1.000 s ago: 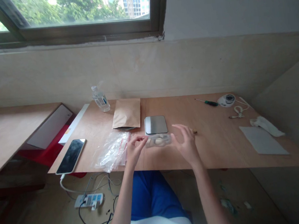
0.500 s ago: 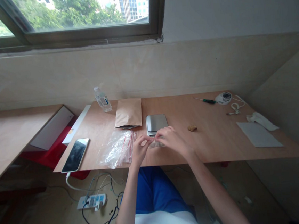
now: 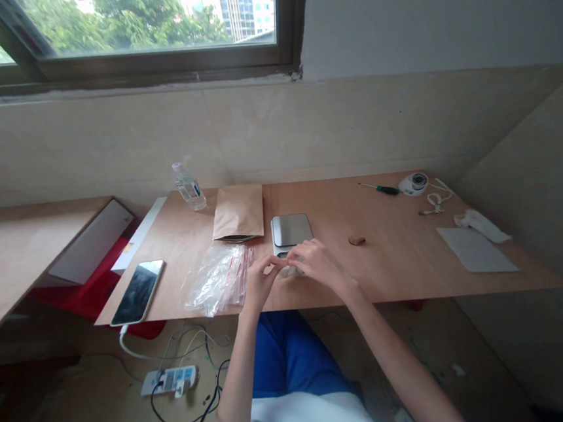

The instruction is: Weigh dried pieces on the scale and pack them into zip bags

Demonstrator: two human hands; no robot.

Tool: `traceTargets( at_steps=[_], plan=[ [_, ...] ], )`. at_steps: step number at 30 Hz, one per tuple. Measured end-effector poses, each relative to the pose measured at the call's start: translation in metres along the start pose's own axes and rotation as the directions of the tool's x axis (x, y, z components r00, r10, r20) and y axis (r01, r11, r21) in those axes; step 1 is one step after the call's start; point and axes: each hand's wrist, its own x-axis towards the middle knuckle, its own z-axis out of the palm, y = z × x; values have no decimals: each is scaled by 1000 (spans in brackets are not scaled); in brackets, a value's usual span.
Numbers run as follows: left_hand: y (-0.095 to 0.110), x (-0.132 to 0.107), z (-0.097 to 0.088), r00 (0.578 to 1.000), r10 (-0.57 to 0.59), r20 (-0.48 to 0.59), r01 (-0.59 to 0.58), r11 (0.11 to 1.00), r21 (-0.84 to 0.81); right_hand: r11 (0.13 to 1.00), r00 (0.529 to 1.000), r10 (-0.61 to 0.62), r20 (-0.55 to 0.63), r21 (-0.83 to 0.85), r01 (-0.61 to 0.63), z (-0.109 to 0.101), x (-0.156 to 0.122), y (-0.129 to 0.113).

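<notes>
My left hand [image 3: 262, 280] and my right hand [image 3: 318, 265] meet near the table's front edge, fingertips pinched together. Between them is the top edge of a small clear plastic bag [image 3: 291, 271] with something pale inside. My fingers hide much of it, so its contents cannot be made out. Just behind my hands lies a digital scale [image 3: 291, 230] with a bare silver plate. A pile of clear zip bags with red strips [image 3: 218, 279] lies close to the left of my left hand. A small brown lump [image 3: 357, 239] rests on the table to the right of my right hand.
A brown paper pouch [image 3: 238, 213] and a water bottle [image 3: 189, 187] are at the back left. A phone [image 3: 138, 292] charges at the left edge. At the right are a screwdriver [image 3: 387, 190], a white dome camera [image 3: 413, 184], and a white sheet [image 3: 477, 249].
The whole view has shifted slightly, so everything sits a little further left. My hands keep their pinch in nearly the same place over the table.
</notes>
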Motion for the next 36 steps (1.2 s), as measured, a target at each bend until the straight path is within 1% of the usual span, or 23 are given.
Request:
traceTargets(
  at_steps=[4, 7, 10, 13, 18, 20, 23, 25, 28, 33, 36],
  plan=[
    [-5, -2, 1, 997, -72, 2, 72, 996, -45, 994, 1000, 21, -7, 105, -20, 1, -1, 1],
    [-4, -2, -1, 997, -73, 11, 74, 997, -22, 991, 1000, 22, -16, 136, -20, 2, 0, 1],
    [1, -1, -3, 999, -43, 3, 43, 999, 3, 994, 998, 21, -52, 108, -15, 5, 1, -1],
    [6, -1, -4, 1000, -20, -5, 20, 999, 30, 999, 995, 12, -98, 39, -9, 11, 3, -4],
    [6, -3, 3, 999, -2, -38, 3, 1000, 25, 1000, 990, 9, -141, -27, -13, 16, 6, -4],
    [4, -4, 7, 998, -11, -66, 12, 1000, 17, 999, 992, 9, -130, -32, -13, 14, 5, -4],
    [0, -6, 9, 994, -41, -98, 41, 999, -3, 999, 996, -20, -83, -33, 17, 8, 2, -4],
    [-2, -7, 7, 994, -54, -93, 53, 999, -12, 1000, 998, -29, -64, -13, 28, 4, -1, -4],
    [-3, -7, 3, 995, -67, -79, 65, 998, -20, 999, 998, -17, -67, 32, 19, 3, -4, -3],
    [-3, -5, -1, 996, -73, -44, 71, 997, -43, 997, 997, -8, -82, 75, 14, 9, -5, 0],
    [-2, -4, -2, 998, -51, -37, 50, 998, -24, 998, 996, -33, -85, 56, 38, 12, -4, 0]
  ],
)
